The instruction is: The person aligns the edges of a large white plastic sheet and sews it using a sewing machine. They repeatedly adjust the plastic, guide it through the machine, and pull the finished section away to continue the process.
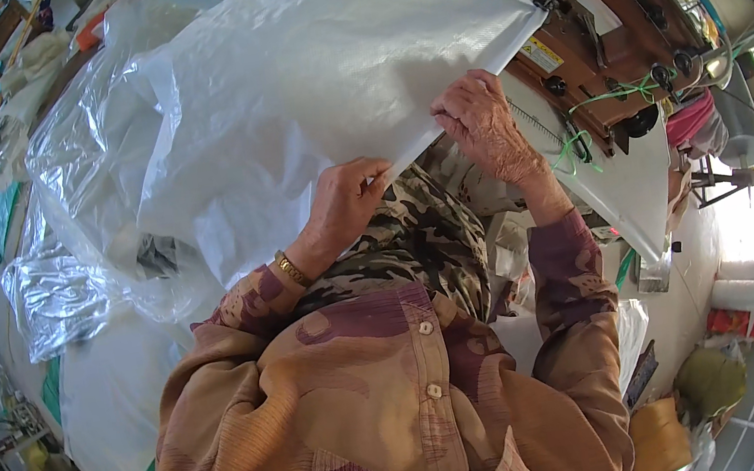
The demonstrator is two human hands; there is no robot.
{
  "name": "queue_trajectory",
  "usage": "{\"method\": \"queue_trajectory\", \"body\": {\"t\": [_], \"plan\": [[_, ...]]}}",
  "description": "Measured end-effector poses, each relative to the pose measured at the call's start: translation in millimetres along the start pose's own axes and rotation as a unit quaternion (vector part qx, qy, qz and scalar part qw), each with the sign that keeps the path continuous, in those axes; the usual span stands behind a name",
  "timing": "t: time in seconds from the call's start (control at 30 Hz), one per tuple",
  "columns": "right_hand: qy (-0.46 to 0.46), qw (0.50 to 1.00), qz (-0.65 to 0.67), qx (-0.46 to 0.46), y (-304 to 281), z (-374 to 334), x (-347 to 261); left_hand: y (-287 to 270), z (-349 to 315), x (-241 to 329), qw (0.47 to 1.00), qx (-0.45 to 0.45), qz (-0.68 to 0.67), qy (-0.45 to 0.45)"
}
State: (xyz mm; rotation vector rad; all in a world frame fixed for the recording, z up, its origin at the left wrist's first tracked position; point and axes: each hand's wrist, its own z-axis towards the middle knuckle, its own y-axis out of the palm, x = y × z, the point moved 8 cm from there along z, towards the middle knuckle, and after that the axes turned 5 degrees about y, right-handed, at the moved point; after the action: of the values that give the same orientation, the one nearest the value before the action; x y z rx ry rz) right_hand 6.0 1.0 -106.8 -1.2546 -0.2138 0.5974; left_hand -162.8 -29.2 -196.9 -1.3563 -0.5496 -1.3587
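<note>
A large translucent white plastic sheet (294, 72) spreads over the work surface and my lap. Its near edge runs up to the needle end of a brown sewing machine (591, 67) on the right. My right hand (486, 127) grips this edge, fingers curled over it, a short way from the machine. Farther left along the same edge, my left hand (345, 203) pinches the sheet between thumb and fingers. Between the hands the edge looks taut and narrow, perhaps folded; I cannot tell for sure.
Crumpled clear plastic (62, 282) is heaped at the left. Green thread (614, 93) hangs around the machine, and a pink cloth (691, 120) lies beyond it. White rolls (746, 288) and an olive bundle (711, 381) stand on the floor at the lower right.
</note>
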Motion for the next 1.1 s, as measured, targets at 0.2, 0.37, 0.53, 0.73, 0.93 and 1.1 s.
{"method": "queue_trajectory", "body": {"t": [0.2,0.37,0.53,0.73,0.93,1.1], "plan": [[-0.022,1.0,-0.016,0.01,1.2,-1.4,-5.6,1.5,-7.9,10.2,0.992,0.028,-0.121,0.02],[-0.059,0.997,-0.033,0.033,-2.8,-6.6,-20.5,-1.6,-8.0,23.7,0.988,0.095,-0.024,0.117],[-0.089,0.993,-0.061,0.041,-7.5,-7.1,-21.9,-6.9,-2.7,30.8,0.974,0.165,0.008,0.157],[-0.092,0.994,-0.058,0.007,-15.0,4.7,-19.7,-20.5,4.8,45.7,0.968,0.156,0.072,0.183],[-0.064,0.997,-0.022,0.036,-29.8,13.8,6.6,-30.7,2.4,56.2,0.963,0.145,0.102,0.203],[-0.041,0.997,-0.011,0.061,-45.2,20.4,28.5,-32.4,3.4,61.5,0.959,0.119,0.111,0.233]]}}
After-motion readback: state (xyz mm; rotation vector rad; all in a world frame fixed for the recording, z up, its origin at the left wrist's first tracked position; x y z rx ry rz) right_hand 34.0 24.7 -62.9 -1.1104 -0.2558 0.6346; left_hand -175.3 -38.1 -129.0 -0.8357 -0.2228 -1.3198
